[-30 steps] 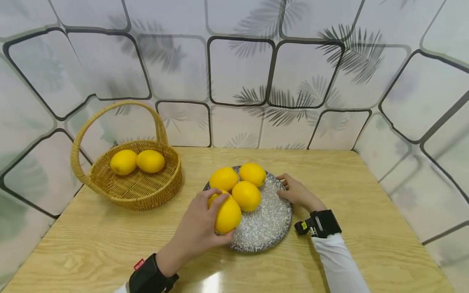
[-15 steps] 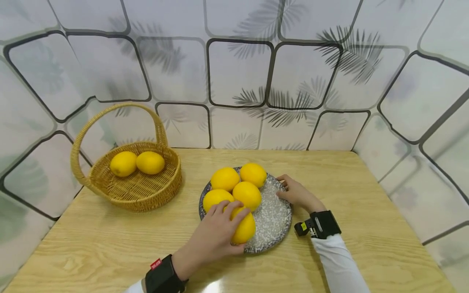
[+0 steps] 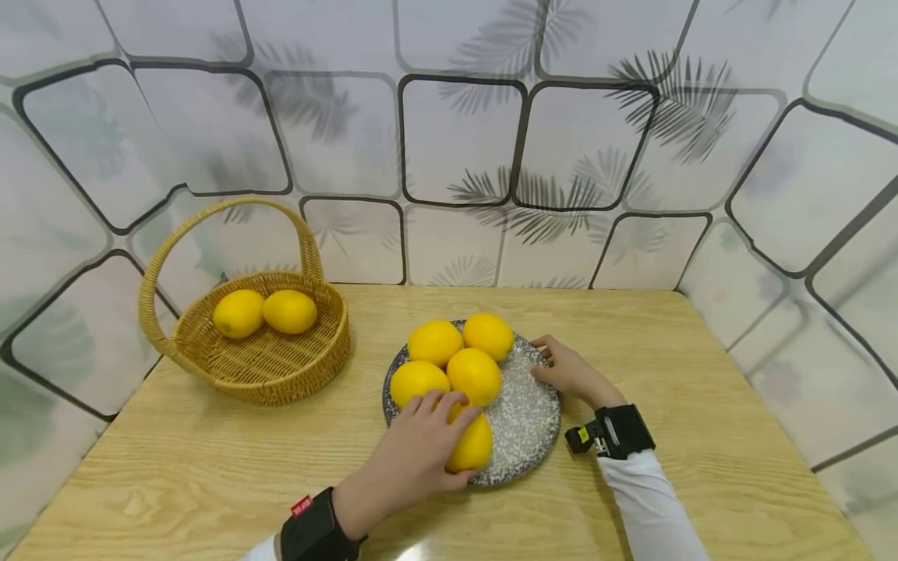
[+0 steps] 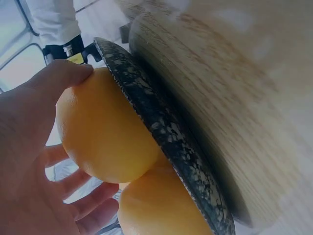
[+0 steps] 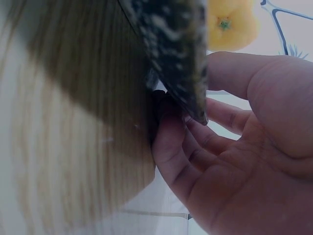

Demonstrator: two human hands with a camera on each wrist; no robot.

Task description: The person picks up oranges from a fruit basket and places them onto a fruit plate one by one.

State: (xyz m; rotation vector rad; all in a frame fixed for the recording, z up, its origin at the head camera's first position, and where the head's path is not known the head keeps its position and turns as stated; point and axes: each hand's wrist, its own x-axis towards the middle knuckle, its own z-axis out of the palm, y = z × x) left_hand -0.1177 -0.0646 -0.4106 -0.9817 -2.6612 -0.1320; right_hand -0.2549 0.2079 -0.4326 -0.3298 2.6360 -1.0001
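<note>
My left hand (image 3: 424,446) curls round a yellow lemon (image 3: 473,442) at the front of the speckled grey plate (image 3: 522,421). The left wrist view shows the thumb near the plate's rim and the fingers behind this lemon (image 4: 105,127), which sits against another lemon (image 4: 159,205). Behind it on the plate lie several more lemons (image 3: 474,377), bunched toward the left and back. At the plate's right edge my right hand (image 3: 571,372) grips the rim. In the right wrist view its thumb lies over the dark rim (image 5: 178,54), with fingers reaching underneath.
A wicker basket (image 3: 330,343) with a tall arched handle stands at the left of the wooden table (image 3: 631,327). Two lemons (image 3: 290,312) lie toward its back. A patterned wall covering (image 3: 456,241) rises behind the table and along both sides.
My left hand has shifted right and toward the front of the plate with its lemon. One lemon it covered earlier now shows at the plate's left. The right hand has stayed at the rim.
</note>
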